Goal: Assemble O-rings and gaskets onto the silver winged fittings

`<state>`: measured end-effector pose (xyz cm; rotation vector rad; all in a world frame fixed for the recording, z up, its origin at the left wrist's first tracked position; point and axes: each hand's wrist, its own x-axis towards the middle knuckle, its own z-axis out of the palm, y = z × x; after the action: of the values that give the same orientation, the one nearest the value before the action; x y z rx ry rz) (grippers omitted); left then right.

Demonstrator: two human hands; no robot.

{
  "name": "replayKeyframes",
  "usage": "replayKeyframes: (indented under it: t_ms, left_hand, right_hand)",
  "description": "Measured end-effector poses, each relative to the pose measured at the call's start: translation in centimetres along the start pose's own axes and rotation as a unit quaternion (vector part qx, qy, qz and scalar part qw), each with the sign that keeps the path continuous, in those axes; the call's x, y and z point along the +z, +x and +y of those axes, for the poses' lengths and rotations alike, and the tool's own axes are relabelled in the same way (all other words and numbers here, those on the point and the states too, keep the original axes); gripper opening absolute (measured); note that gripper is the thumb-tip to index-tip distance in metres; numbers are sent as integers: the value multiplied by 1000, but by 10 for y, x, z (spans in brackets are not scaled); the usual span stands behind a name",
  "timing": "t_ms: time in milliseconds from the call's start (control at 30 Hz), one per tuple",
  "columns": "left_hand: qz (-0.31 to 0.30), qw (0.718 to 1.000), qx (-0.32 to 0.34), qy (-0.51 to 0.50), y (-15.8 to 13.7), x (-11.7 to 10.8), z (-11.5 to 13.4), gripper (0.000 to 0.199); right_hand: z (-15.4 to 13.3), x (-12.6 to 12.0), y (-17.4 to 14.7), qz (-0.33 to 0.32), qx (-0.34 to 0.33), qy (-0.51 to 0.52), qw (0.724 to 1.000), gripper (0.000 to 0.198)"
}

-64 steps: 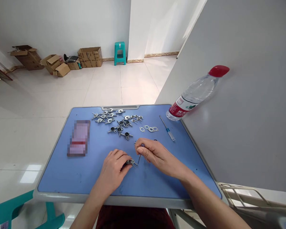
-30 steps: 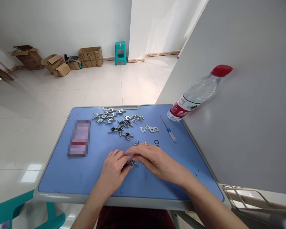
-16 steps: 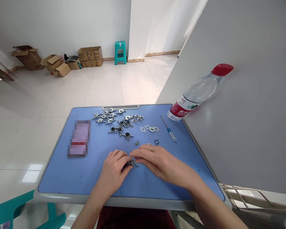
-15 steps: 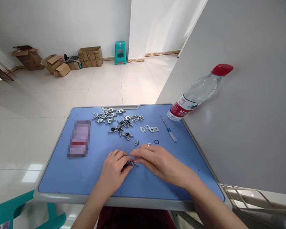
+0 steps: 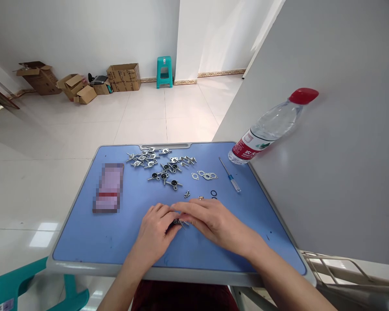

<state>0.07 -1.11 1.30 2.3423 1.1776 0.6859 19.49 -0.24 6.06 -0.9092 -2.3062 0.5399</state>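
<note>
My left hand (image 5: 157,228) is closed round a small metal valve (image 5: 180,222) just above the table's near half. Thin metal stems poke out of the valve to the right, while my fingers hide most of its body. From the right, my right hand (image 5: 210,220) reaches over it. Its thumb and fingers come together at the valve's top, with the index finger meeting the left fingers. Whatever lies between those right fingertips is hidden. Beyond my hands are a little heap of screws (image 5: 187,194), a small brass-coloured piece (image 5: 201,198) and black rubber rings (image 5: 213,193).
Several valve bodies with black discs (image 5: 174,184) and more metal parts (image 5: 144,158) lie farther back on the blue table (image 5: 84,237). Flat gaskets (image 5: 210,176), a screwdriver (image 5: 230,175) and a water bottle (image 5: 262,127) are at right. A blurred flat object (image 5: 108,188) lies left.
My right fingers have shifted slightly left, farther over the valve and closer against my left hand. The left hand keeps its hold in nearly the same place.
</note>
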Motion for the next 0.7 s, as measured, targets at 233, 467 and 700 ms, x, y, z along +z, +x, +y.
replayKeyframes:
  t_ms: [233,467,700]
  left_hand:
    - [-1,1000,1,-4,1,-1,1,12]
    - [-6,1000,0,-6,2,-2,2,13]
    - [0,1000,4,-11,1,-2,1,12]
  right_hand:
    - [-5,-12,-2,-77,25,27,996,33]
    - [1,-12,-3,-11,15,-28,999,27]
    - [-4,-12,-3,-37,21,-52,998,31]
